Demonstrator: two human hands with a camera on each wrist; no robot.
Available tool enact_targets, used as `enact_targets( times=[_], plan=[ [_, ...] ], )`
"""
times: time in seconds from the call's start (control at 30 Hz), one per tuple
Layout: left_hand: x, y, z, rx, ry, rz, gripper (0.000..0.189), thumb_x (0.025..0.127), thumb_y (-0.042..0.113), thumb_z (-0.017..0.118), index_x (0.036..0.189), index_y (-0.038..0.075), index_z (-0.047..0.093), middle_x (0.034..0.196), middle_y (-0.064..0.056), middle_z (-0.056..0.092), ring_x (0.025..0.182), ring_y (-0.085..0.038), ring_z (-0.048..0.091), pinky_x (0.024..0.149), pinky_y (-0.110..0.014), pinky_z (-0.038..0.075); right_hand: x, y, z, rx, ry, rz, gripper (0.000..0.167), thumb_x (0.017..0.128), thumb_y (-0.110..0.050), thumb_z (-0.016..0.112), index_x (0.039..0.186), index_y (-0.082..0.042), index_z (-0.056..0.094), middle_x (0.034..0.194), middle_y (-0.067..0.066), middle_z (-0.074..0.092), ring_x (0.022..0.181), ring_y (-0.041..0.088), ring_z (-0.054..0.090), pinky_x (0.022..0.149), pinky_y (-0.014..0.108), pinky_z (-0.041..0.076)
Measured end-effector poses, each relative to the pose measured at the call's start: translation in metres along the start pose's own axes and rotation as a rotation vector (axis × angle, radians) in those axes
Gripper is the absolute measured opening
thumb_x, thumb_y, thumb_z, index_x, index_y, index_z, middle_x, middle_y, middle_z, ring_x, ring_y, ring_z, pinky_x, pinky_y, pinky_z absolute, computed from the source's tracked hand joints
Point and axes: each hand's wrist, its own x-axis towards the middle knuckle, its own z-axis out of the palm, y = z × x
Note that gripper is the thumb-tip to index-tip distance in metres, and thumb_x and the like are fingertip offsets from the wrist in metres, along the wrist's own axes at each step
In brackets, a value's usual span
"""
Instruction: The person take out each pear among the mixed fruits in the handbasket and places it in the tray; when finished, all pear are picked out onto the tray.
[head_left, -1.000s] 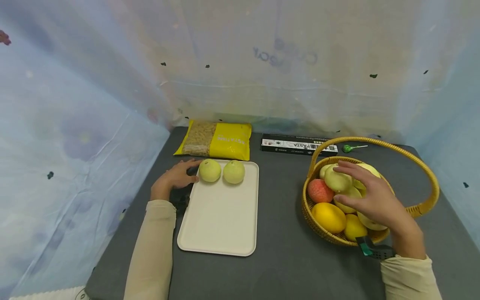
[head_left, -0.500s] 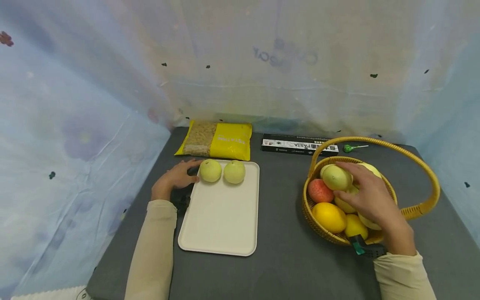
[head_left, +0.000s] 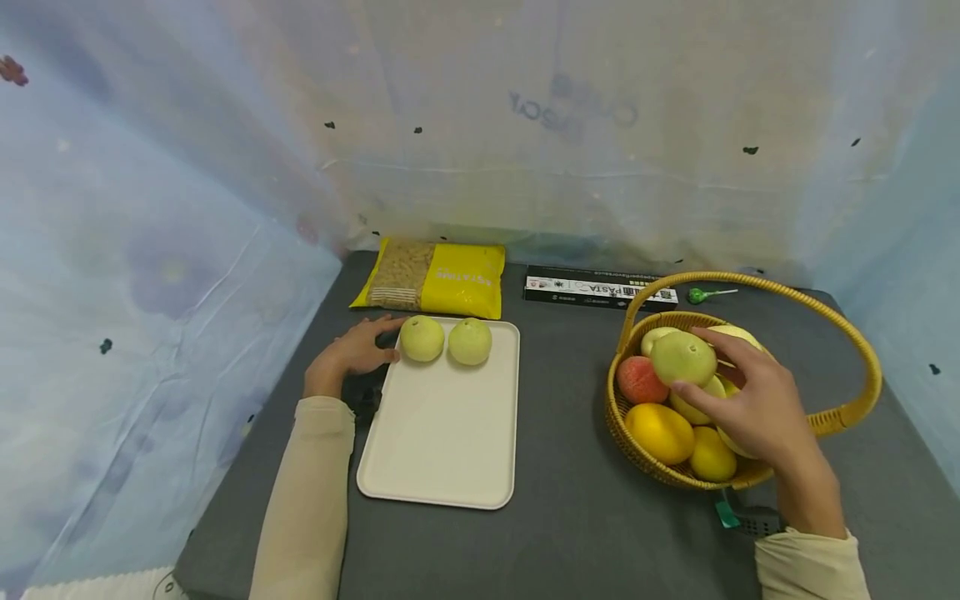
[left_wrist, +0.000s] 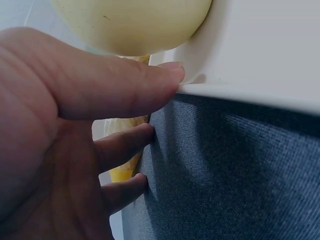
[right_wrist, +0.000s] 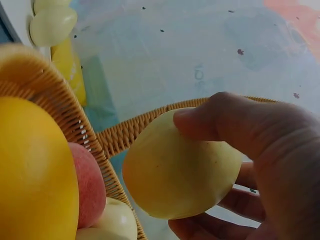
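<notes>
With its fingers spread and nothing held, the left hand (head_left: 358, 347) is rested at the ten o'clock edge of the tray (head_left: 442, 442), where the rim is touched by its thumb. A light touch is best there, so that one pale fruit (head_left: 422, 339) at eleven o'clock and another pale fruit (head_left: 470, 342) at one o'clock are not rolled. On the worktop (head_left: 562, 467) to the right, the basket (head_left: 636, 458) is filled with a yellow fruit (head_left: 660, 433) at eight o'clock, a red fruit (head_left: 640, 380) at nine, and more. Over its eleven o'clock side, the green fruit (head_left: 683, 358) is gripped by the right hand (head_left: 759, 402), between thumb and bent fingers. It should be squeezed softly, raised straight, and not bumped on the handle (head_left: 846, 415).
</notes>
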Motion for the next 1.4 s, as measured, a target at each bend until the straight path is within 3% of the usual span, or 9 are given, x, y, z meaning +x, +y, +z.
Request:
enact_targets(
  times=[0.1,0.13,0.3,0.5,0.9,1.13,1.4],
  plan=[
    [0.0,-0.001,0.0,0.007,0.006,0.007,0.072,0.11,0.031,0.067,0.175,0.028,0.034,0.185,-0.014,0.016,0.168,-0.054,0.002,0.119,-0.093,0.0,-0.006,-0.004,0.001,0.042,0.036,-0.016,0.072,0.089,-0.019,0.094,0.155,-0.014,0.064,0.143,0.009,0.069,0.109,-0.02,0.057,0.091,-0.003,0.047],
    [0.001,-0.001,0.0,0.011,0.007,0.007,0.072,0.11,0.031,0.067,0.175,0.029,0.034,0.185,-0.014,0.016,0.168,-0.053,0.002,0.119,-0.093,0.001,-0.008,-0.006,0.0,0.061,0.045,-0.021,0.072,0.088,-0.016,0.094,0.154,-0.016,0.065,0.141,0.004,0.069,0.109,-0.022,0.058,0.091,-0.002,0.048],
    [0.001,-0.001,-0.001,0.017,0.005,0.005,0.073,0.11,0.031,0.068,0.175,0.028,0.034,0.185,-0.015,0.016,0.168,-0.053,0.003,0.119,-0.092,0.001,-0.014,-0.018,-0.001,0.181,0.035,-0.065,0.076,0.086,-0.001,0.092,0.154,-0.021,0.066,0.14,-0.014,0.066,0.117,-0.012,0.066,0.096,0.003,0.052],
    [-0.001,0.0,0.001,0.002,0.001,-0.001,0.072,0.11,0.031,0.067,0.174,0.028,0.034,0.185,-0.015,0.016,0.168,-0.055,0.002,0.119,-0.092,0.0,-0.013,-0.035,0.009,0.288,-0.033,-0.172,0.08,0.084,0.013,0.087,0.155,-0.013,0.063,0.146,-0.007,0.067,0.126,-0.001,0.068,0.102,0.013,0.055],
    [0.001,0.0,0.0,-0.009,0.004,-0.003,0.072,0.11,0.029,0.068,0.174,0.029,0.035,0.185,-0.014,0.016,0.168,-0.054,0.001,0.119,-0.092,-0.001,0.006,-0.065,0.052,0.453,-0.178,-0.248,0.073,0.088,0.005,0.088,0.154,-0.015,0.063,0.142,0.007,0.07,0.122,0.008,0.075,0.1,0.024,0.063],
    [0.0,0.001,0.0,-0.003,0.004,-0.006,0.072,0.11,0.029,0.067,0.174,0.029,0.034,0.185,-0.014,0.016,0.168,-0.054,0.001,0.12,-0.091,-0.001,0.021,-0.085,0.086,0.459,-0.256,-0.292,0.071,0.09,-0.007,0.091,0.155,-0.017,0.063,0.147,0.003,0.069,0.125,0.013,0.073,0.107,0.024,0.059],
    [-0.001,0.001,0.0,0.001,0.0,-0.011,0.073,0.109,0.029,0.069,0.174,0.028,0.035,0.185,-0.014,0.016,0.168,-0.054,0.001,0.119,-0.092,-0.001,0.037,-0.107,0.13,0.499,-0.342,-0.344,0.069,0.091,-0.015,0.091,0.154,-0.019,0.064,0.149,0.0,0.069,0.13,0.019,0.071,0.111,0.034,0.059]
  ],
)
